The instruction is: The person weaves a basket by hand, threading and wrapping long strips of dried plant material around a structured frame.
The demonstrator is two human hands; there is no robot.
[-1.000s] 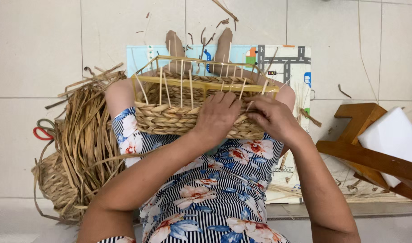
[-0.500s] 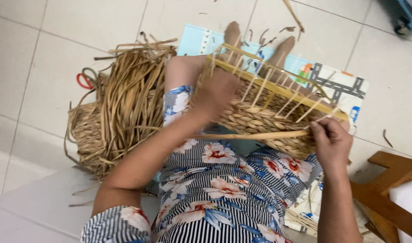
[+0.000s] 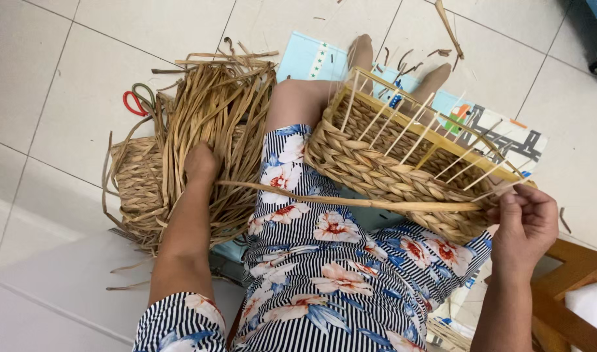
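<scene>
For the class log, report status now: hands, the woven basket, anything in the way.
Left hand down in the loose pile of dried straw strands. Right hand pinching one long strand. Half-woven straw basket on lap, uprights bare. Nothing blocking.

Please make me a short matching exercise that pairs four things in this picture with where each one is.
Things:
1. left hand
2. right hand
3. woven basket
4. scissors

Places:
A. on the tiled floor, beyond the pile of dried strands
B. resting on the person's lap
C. reaching into the pile of dried strands
D. at the basket's near corner, holding a long strand

Pairs: 1-C, 2-D, 3-B, 4-A
</scene>
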